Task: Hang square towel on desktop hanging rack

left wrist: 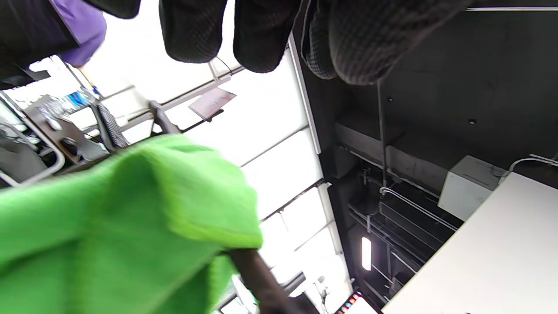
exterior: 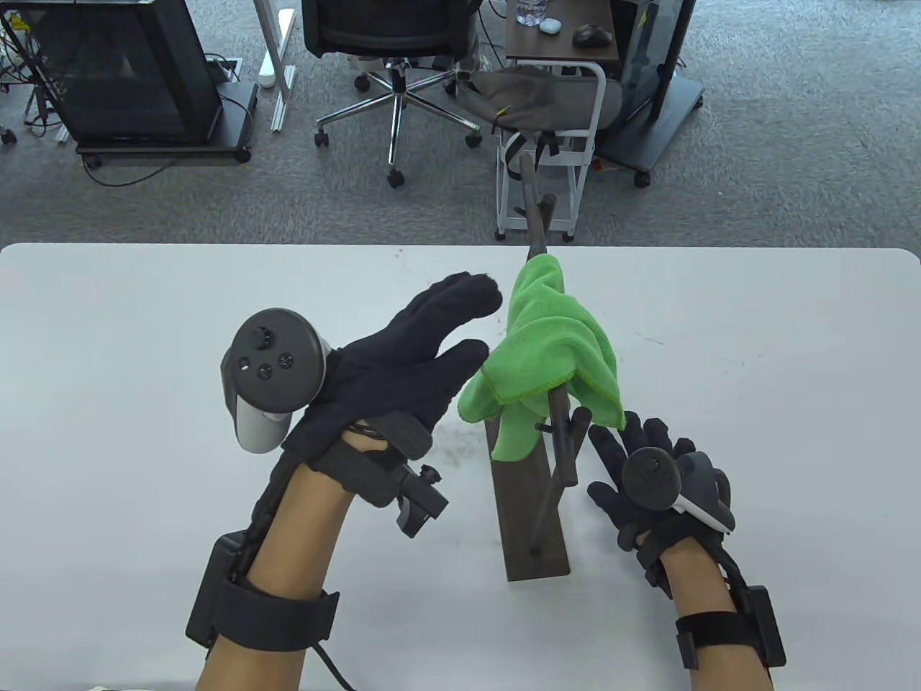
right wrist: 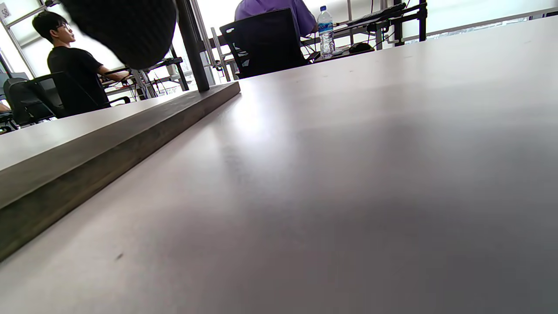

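A green square towel (exterior: 550,349) hangs draped over an arm of the dark desktop hanging rack (exterior: 534,518), which stands on a long dark base in the middle of the white table (exterior: 144,345). My left hand (exterior: 432,353) is open, fingers spread, just left of the towel and apart from it. In the left wrist view the towel (left wrist: 113,222) fills the lower left under my fingertips (left wrist: 261,39). My right hand (exterior: 640,468) rests flat on the table just right of the rack's base (right wrist: 87,144), fingers spread, holding nothing.
Beyond the table's far edge stand an office chair (exterior: 396,43), a white cart (exterior: 554,144) and a black cabinet (exterior: 122,72) on grey carpet. The rack's tall pole (exterior: 536,209) rises toward the camera.
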The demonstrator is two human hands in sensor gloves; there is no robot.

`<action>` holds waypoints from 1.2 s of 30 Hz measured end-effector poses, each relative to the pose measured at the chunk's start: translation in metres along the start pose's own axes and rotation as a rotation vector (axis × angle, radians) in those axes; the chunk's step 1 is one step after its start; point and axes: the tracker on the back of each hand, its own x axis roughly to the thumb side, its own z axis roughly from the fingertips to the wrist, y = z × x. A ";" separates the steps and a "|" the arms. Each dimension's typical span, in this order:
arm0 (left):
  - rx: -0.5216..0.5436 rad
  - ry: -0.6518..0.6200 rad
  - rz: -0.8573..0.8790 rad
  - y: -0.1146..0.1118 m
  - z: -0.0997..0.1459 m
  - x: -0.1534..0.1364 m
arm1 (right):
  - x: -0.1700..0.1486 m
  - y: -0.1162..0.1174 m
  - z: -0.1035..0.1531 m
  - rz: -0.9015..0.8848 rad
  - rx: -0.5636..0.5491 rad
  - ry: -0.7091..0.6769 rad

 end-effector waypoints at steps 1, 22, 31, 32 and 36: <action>0.001 0.019 -0.017 0.004 0.004 -0.007 | 0.000 0.000 0.000 0.004 0.000 0.000; 0.050 0.244 -0.379 -0.002 0.076 -0.172 | -0.008 0.000 0.001 0.061 -0.001 0.051; 0.019 0.284 -0.547 -0.034 0.094 -0.221 | -0.018 -0.002 0.004 0.057 -0.026 0.094; -0.003 0.299 -0.567 -0.038 0.096 -0.229 | -0.018 -0.002 0.004 0.072 -0.024 0.105; -0.144 0.364 -0.626 -0.050 0.101 -0.246 | -0.018 0.000 0.003 0.094 -0.013 0.115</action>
